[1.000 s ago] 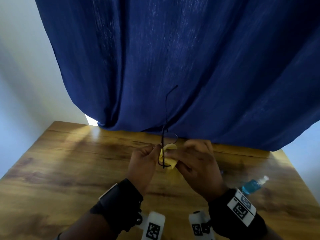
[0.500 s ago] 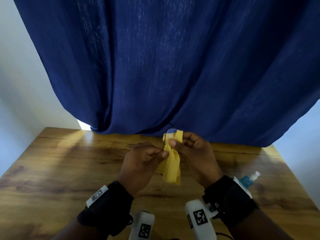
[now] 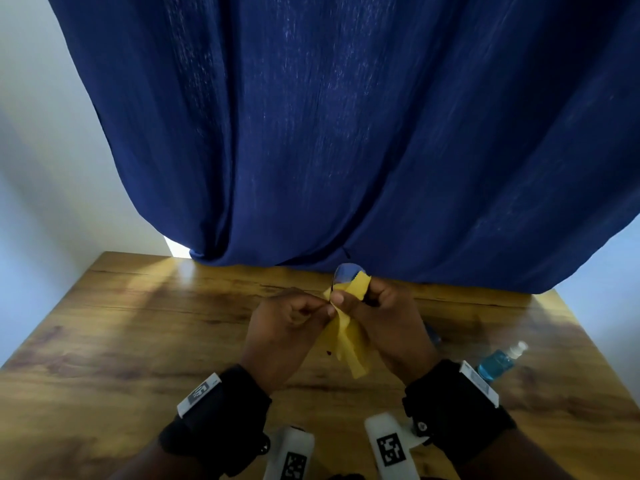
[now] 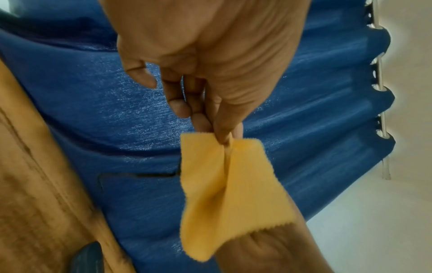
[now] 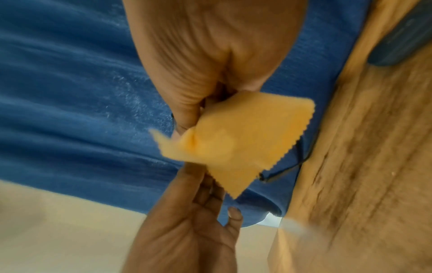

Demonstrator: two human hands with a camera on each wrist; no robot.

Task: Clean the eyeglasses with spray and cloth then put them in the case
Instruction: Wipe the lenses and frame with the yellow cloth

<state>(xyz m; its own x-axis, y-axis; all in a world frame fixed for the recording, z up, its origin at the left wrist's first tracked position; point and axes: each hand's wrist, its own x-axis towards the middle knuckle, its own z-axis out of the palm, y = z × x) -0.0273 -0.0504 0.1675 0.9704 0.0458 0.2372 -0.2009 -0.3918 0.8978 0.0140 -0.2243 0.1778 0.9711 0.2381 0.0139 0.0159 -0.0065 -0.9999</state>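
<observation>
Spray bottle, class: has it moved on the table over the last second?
No. The spray bottle lies in the same spot by the right edge of the wooden table, nozzle towards the far corner; only the camera shifted.

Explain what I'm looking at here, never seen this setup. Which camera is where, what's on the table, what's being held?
No robot: a person works with two bare hands, with a camera on the head and one strapped to each wrist.

The head view looks down over a wooden table backed by a blue curtain. The other two pictures look along each hand from the wrist.

The left hand and the right hand meet above the table. The right hand pinches a yellow cloth folded over one lens of the eyeglasses. The left hand pinches at the same spot; whether it grips frame or cloth is unclear. A thin dark temple arm shows in the wrist views.

On the table lies a spray bottle of blue liquid. A dark object, possibly the case, shows at the wrist pictures' edges.
</observation>
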